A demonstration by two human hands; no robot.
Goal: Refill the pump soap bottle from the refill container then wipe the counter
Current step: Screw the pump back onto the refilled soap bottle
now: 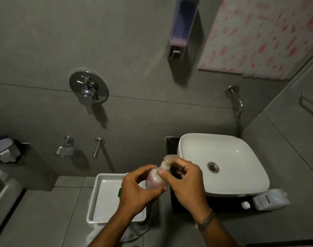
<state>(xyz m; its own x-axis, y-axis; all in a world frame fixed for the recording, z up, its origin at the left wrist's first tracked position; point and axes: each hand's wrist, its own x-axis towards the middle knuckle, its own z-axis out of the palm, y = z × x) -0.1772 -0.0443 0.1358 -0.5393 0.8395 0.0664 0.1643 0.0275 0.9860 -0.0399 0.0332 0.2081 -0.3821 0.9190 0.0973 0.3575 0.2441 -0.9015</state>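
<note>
Left hand [139, 188] grips pump soap bottle [156, 179] body, right hand [186, 179] apparently pinches its pump top [170, 160], beside sink [241, 175].

Pale pink soap bottle [154, 179], white basin [223, 164], white tray [98, 198], possibly pink-speckled curtain [259, 36].

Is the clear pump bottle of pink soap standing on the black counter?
No, the left hand grips the tilted pump soap bottle in mid-air while the right hand pinches its pump collar.
</note>
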